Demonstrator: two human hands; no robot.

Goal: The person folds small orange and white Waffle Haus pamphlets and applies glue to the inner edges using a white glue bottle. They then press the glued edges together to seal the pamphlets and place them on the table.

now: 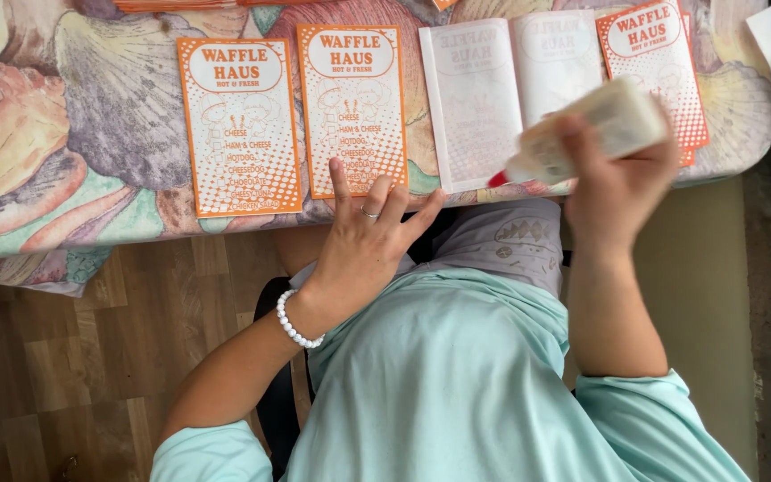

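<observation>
Mint-green top nearest the lens, filling the lower frame, bead bracelet on the left wrist just above it. Left hand lay flat at the near edge of the table, fingers spread, gripping nothing, fingertips touching the bottom edge of the second orange printed sheet. Right hand was clamped round a glue bottle, tilted, red nozzle aimed down-left at the bottom of the blank-side sheet. Couldn't tell whether the nozzle touched paper; bottle was motion-blurred. Blank-side sheet sat near the table's right end, between the second orange sheet and another orange sheet at the far right corner, which it seemed to overlap slightly. First orange sheet lay left of the second, apart from it, both square to the near edge. Judged step: gluing the blank face. To do it well: should keep the nozzle low and close to the paper edge, run a thin even bead, squeeze lightly, and pin the sheet with the free hand so it couldn't slide off the near edge. Shell-pattern cloth covered the table; wood floor showed below.
</observation>
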